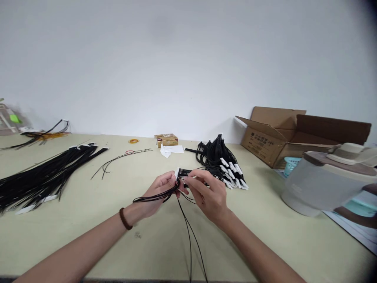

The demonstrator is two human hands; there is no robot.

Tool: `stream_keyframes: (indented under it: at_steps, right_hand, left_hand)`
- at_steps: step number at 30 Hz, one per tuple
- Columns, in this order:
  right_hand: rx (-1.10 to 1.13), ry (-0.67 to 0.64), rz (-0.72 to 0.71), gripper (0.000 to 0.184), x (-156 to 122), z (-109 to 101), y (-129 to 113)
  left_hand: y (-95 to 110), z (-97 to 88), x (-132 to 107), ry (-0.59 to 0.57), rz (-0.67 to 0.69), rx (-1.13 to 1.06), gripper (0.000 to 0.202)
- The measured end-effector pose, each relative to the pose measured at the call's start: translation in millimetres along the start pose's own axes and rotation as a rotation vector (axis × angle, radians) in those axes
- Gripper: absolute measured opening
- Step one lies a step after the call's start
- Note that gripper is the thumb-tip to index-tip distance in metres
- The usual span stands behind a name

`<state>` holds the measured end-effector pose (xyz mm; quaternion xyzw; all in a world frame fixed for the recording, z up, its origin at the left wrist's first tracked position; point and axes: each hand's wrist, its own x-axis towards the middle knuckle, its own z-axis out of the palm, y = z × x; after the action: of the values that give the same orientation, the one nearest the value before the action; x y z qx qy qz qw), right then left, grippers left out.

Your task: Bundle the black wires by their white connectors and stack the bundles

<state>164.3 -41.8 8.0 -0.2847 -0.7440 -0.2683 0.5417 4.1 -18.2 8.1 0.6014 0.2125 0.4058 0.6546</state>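
Note:
In the middle of the view, my left hand (160,192) is closed around a bundle of thin black wires (153,198) and a white connector (177,173) at their end. My right hand (209,192) pinches at the black wires just right of that connector, thumb and forefinger together. From between the hands, two loose black wires (188,224) hang down toward the table's near edge. Exactly which wire the right fingertips grip is too small to tell. Behind my right hand lies a pile of black wire harnesses (216,151) with several white connectors (234,173).
More black wire bundles (44,173) spread over the table's left side. A few loose wires (118,157), a yellow coil (133,140), a small box (166,140) and white paper (171,149) lie toward the wall. At right stand an open cardboard box (265,143) and a translucent jug (312,184).

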Motion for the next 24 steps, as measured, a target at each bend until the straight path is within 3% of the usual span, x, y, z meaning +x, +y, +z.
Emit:
stream_keyframes:
  at_steps: [19, 24]
  right_hand:
    - [-0.013, 0.004, 0.049, 0.019, 2.8, 0.4, 7.0]
    - [-0.019, 0.025, 0.051, 0.022, 1.5, -1.3, 8.5]
  left_hand:
    - [-7.0, -14.2, 4.4, 0.215, -0.077, -0.279, 0.011]
    - [-4.1, -13.6, 7.3, 0.333, -0.096, -0.317, 0.008]
